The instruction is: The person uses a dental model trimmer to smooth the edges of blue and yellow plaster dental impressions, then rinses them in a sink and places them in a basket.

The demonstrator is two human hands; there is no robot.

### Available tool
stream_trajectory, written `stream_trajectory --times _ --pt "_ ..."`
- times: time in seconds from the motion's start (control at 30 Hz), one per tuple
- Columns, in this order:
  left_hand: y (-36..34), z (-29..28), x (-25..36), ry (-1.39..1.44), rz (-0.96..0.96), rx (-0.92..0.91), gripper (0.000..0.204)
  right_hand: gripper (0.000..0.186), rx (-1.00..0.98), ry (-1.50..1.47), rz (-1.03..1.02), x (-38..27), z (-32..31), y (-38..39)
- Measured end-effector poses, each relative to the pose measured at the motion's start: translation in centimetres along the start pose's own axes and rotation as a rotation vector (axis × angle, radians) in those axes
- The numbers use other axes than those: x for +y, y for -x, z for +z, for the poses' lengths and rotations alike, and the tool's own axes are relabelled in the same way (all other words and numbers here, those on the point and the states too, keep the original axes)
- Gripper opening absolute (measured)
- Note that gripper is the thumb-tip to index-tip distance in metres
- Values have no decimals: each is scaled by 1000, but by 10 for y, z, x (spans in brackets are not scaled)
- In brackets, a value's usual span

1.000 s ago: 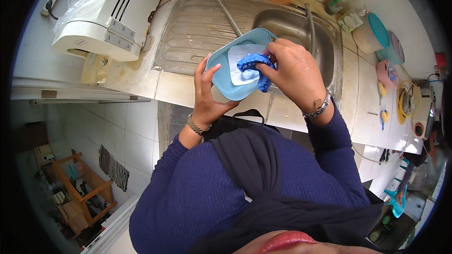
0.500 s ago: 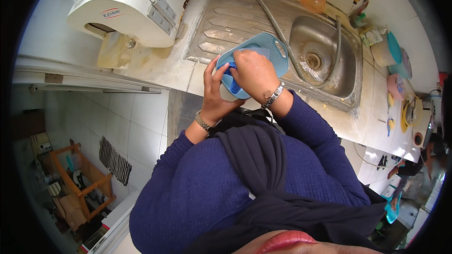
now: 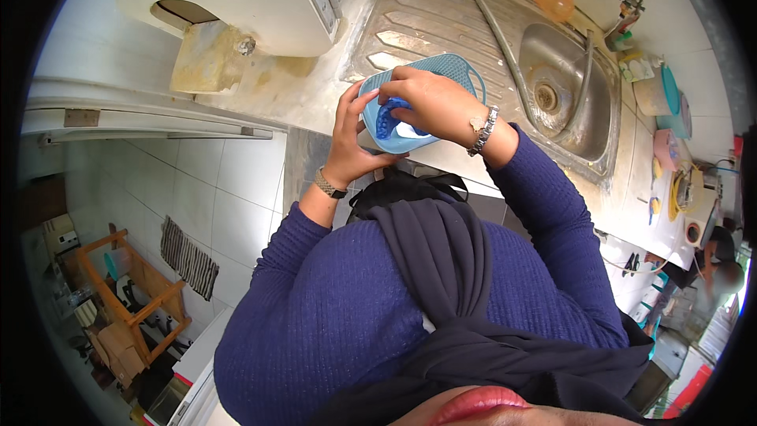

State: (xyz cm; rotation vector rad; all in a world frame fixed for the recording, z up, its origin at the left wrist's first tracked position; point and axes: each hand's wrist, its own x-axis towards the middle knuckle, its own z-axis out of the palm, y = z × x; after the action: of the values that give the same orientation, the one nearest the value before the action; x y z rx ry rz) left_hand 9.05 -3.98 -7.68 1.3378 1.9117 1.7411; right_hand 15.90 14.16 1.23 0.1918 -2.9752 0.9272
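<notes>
My left hand [image 3: 348,138] grips the left end of a light-blue plastic basket [image 3: 453,68], its fingers up along the side and its thumb by the near edge. Inside the basket is a blue, curved, bumpy piece like a dental-arch mould [image 3: 384,121]. Curled over that piece, my right hand [image 3: 432,106] has its fingertips closed at its upper edge; the palm hides part of it. A white piece [image 3: 411,131] shows below my right hand in the basket.
Beyond the basket is a steel sink [image 3: 579,95] with a grey hose [image 3: 497,28] across its drainboard. A white machine [image 3: 236,12] stands at the upper left. An orange bowl [image 3: 553,0] and tubs [image 3: 656,95] line the back. A person [image 3: 721,268] is at far right.
My right hand has turned and shifted slightly, uncovering more of the blue mould and the white piece. My left hand still holds the basket. The view has shifted a little.
</notes>
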Motion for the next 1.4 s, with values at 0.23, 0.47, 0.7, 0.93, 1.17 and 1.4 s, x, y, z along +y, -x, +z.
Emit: stream_trajectory --times 0.23,0.47,0.7,0.93,1.17,1.4 --pt "9 -17 -9 65 -39 9 103 34 -138 -131 111 -9 15 -31" --pt "19 -27 -21 30 41 79 93 27 -39 -153 128 -12 39 -45" --pt "27 -34 -31 -6 41 135 94 36 -91 -63 38 -4 52 -45" --pt "32 -37 -37 39 25 150 91 32 -195 -483 233 -8 39 -49" --pt "28 -34 -34 73 59 147 89 20 -115 -362 156 -25 41 -49" --pt "27 -37 -37 22 109 125 97 14 -80 -177 53 -21 36 -47"
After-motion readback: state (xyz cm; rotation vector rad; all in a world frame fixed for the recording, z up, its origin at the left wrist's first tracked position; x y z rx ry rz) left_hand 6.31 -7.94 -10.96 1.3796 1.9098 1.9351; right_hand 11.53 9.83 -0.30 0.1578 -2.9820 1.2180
